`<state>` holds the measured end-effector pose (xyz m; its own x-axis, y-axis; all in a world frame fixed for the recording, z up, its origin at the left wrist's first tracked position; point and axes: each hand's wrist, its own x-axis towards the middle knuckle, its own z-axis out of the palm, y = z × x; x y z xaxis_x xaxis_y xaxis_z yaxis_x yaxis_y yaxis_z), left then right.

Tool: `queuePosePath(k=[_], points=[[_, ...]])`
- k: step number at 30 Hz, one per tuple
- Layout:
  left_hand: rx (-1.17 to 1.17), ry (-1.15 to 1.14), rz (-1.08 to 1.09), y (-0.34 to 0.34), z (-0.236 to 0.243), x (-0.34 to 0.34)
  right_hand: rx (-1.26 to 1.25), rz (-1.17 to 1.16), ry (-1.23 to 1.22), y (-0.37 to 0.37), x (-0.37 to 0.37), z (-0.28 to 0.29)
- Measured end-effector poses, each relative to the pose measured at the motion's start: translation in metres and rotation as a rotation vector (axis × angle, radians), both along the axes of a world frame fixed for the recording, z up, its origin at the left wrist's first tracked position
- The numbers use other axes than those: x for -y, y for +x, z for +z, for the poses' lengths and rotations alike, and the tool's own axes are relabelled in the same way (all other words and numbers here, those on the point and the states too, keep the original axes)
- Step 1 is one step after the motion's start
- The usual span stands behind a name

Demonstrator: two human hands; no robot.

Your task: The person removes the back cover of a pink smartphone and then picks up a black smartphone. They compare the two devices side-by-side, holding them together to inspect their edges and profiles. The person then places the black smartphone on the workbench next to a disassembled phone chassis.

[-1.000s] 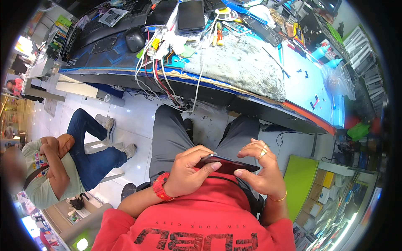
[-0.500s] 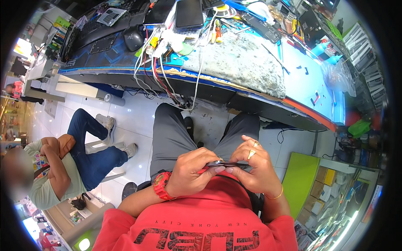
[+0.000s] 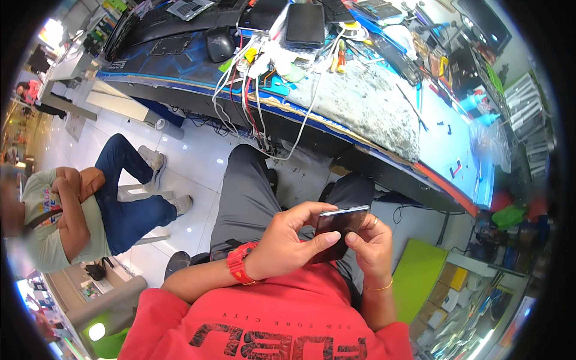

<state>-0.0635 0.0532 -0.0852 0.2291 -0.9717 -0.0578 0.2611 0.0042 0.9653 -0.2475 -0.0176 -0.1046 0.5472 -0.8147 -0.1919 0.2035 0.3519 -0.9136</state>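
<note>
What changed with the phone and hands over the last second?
The dark slab-shaped phone was tilted: a second ago it lay flat and wide across both hands, then edge-on, and now it stands more upright with its top edge toward the workbench. The left hand slid its thumb onto the phone's face; the right hand keeps gripping its far side. Both hands stayed on it above the lap; the blue-edged workbench is unchanged.

Single head-worn fisheye view, looking steeply down over the wearer's chest and lap. Both hands sit close, low in the centre; the bench [image 3: 384,114] curves across the upper field, farther off. Straight edges bow toward the dark circular rim.
</note>
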Motion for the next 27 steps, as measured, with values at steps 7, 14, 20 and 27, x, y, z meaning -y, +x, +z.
queuePosePath(k=[7,14,20,27], points=[[0.364,-0.141,-0.039,0.003,0.014,0.012,0.207,-0.084,0.109,0.002,-0.006,-0.024],[0.518,-0.172,0.05,-0.006,0.013,0.015,0.301,-0.086,0.155,-0.002,-0.008,-0.043],[0.583,-0.212,0.062,-0.008,0.01,0.018,0.366,-0.068,0.191,-0.001,-0.008,-0.046],[0.602,-0.216,0.047,-0.006,0.01,0.017,0.311,-0.103,0.144,0.005,-0.01,-0.043]])
